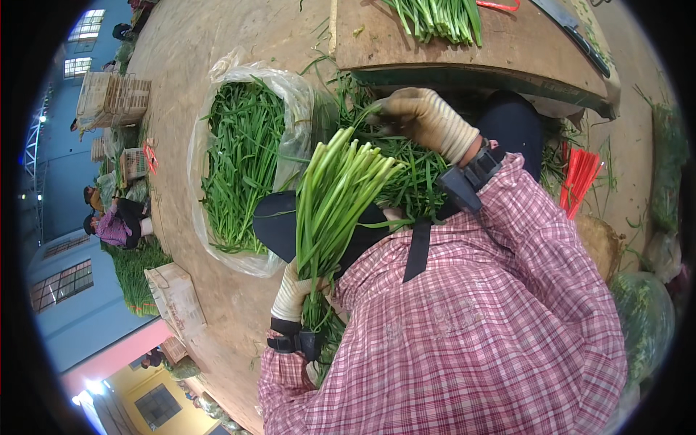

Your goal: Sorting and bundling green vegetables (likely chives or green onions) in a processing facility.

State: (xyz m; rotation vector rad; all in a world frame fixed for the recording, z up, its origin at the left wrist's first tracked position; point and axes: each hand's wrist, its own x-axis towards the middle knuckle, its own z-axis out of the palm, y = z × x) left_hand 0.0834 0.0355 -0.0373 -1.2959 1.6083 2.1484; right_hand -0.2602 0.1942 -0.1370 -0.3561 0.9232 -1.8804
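Observation:
My left hand (295, 288), in a cream knit glove, grips a bunch of long green leafy stalks (333, 188), pale ends upward, leaning over my dark-trousered leg. My right hand (417, 119), also gloved, is curled higher up, right of the bunch's tips, pinching a thin green stalk at its fingertips. Loose greens (409, 177) lie beneath it on my lap and beside it. A clear plastic bag (203, 188) packed with similar leaves (243, 167) stands to the left on the floor.
A wooden board (449, 61) ahead bears trimmed greens (435, 18) and a knife (569, 32). Red ties (576, 181) and bagged greens (638, 319) lie at my right. Crates (116, 98), a heap of greens (134, 279) and seated co-workers (116, 225) are to the left.

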